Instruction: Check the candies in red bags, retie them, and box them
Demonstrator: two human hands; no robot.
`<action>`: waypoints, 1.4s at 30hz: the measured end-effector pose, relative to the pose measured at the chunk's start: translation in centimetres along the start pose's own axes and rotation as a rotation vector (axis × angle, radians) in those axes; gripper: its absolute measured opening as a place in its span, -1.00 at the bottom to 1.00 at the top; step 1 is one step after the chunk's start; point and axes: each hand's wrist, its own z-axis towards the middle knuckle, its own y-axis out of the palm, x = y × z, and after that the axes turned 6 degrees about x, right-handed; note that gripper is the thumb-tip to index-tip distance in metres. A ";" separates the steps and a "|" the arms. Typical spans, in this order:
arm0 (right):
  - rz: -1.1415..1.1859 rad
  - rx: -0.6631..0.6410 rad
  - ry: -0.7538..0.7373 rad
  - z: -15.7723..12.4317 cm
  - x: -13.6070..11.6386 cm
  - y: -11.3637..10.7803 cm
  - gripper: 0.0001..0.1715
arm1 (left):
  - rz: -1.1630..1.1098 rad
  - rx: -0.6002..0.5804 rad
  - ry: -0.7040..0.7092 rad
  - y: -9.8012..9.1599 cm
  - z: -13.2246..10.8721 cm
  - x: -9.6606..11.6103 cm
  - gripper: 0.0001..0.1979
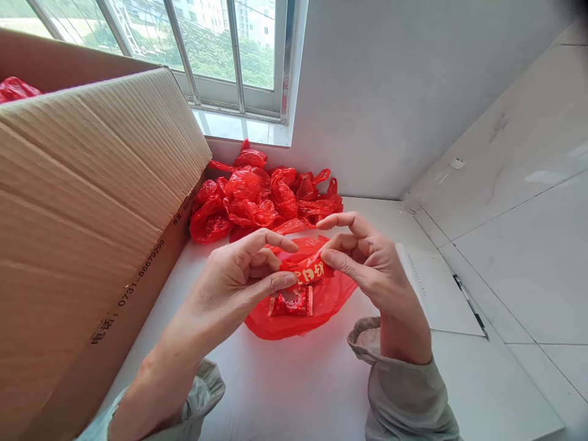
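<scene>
Between my two hands is a small red wrapped candy with yellow characters on it. The thumb and fingers of my left hand pinch its left end. My right hand pinches the right end, with the index finger raised. Just below the candy, a second red packet with a shiny patterned wrapper lies on a thin red plastic bag. The bag is spread on the white tabletop under both hands, and my fingers hide part of it.
A large cardboard box with red plastic inside stands at the left. Several crumpled red plastic bags are heaped against the wall. To the right lie a sheet of paper and a pen. Behind is a barred window.
</scene>
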 end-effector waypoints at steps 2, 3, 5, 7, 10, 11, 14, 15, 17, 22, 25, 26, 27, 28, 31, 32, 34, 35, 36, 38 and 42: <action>-0.006 0.013 -0.008 0.0 0.1 -0.1 -0.70 | 0.005 -0.037 0.005 -0.2 0.0 0.0 -0.78; -0.009 0.018 -0.012 0.1 0.1 -0.1 -0.71 | 0.012 -0.057 0.008 -0.2 0.0 0.0 -0.80; -0.010 0.019 -0.020 0.1 0.2 -0.2 -0.73 | 0.035 -0.085 0.014 -0.4 0.0 -0.1 -0.83; -0.007 0.013 -0.025 0.2 0.3 -0.2 -0.75 | 0.064 -0.088 0.018 -0.4 -0.1 -0.2 -0.84; -0.004 0.014 -0.032 0.1 0.2 -0.3 -0.75 | 0.109 -0.076 0.021 -0.4 -0.1 -0.1 -0.84; -0.003 0.017 -0.035 0.0 0.2 -0.3 -0.75 | 0.116 -0.076 0.023 -0.3 -0.1 -0.1 -0.84; 0.010 0.018 -0.044 -0.2 -0.1 -0.2 -0.76 | 0.086 -0.080 0.021 -0.1 -0.1 0.2 -0.87; 0.018 0.017 -0.046 -0.2 -0.1 -0.2 -0.76 | 0.071 -0.077 0.017 0.0 -0.1 0.3 -0.88; 0.035 0.013 -0.051 -0.3 -0.3 -0.1 -0.76 | 0.055 -0.056 0.008 0.2 -0.1 0.4 -0.89; 0.033 -0.015 -0.046 -0.3 -0.3 0.0 -0.77 | 0.156 0.038 0.045 0.6 -0.2 0.5 -0.85; 0.007 -0.041 -0.026 -0.3 -0.2 0.0 -0.77 | 0.225 0.082 0.092 0.7 -0.3 0.3 -0.84; -0.004 -0.038 -0.028 -0.3 -0.1 0.0 -0.78 | 0.236 0.086 0.102 0.6 -0.4 0.2 -0.84; -0.015 -0.028 -0.038 -0.3 -0.1 -0.1 -0.79 | 0.238 0.087 0.108 0.6 -0.4 0.1 -0.84; -0.028 -0.013 -0.051 -0.3 -0.1 -0.1 -0.80 | 0.232 0.085 0.111 0.5 -0.4 0.1 -0.84; -0.058 0.038 -0.081 -0.2 -0.1 -0.1 -0.80 | 0.215 0.041 0.095 0.2 -0.2 -0.2 -0.85; -0.063 0.049 -0.086 -0.2 -0.1 0.0 -0.80 | 0.228 0.016 0.080 0.1 -0.1 -0.2 -0.84; -0.075 0.053 -0.091 -0.2 -0.2 0.2 -0.80 | 0.266 -0.029 0.051 0.0 0.0 -0.3 -0.81; -0.085 0.053 -0.097 -0.2 -0.3 0.4 -0.80 | 0.286 -0.039 0.044 0.0 0.0 -0.4 -0.81; -0.098 0.051 -0.104 -0.3 -0.3 0.6 -0.80 | 0.305 -0.040 0.047 0.0 0.1 -0.4 -0.82; -0.129 0.054 -0.127 -0.3 -0.4 0.9 -0.80 | 0.340 -0.021 0.081 0.1 0.1 -0.4 -0.87; -0.149 0.051 -0.150 -0.3 -0.4 1.1 -0.80 | 0.377 0.041 0.154 0.1 0.0 -0.3 -0.91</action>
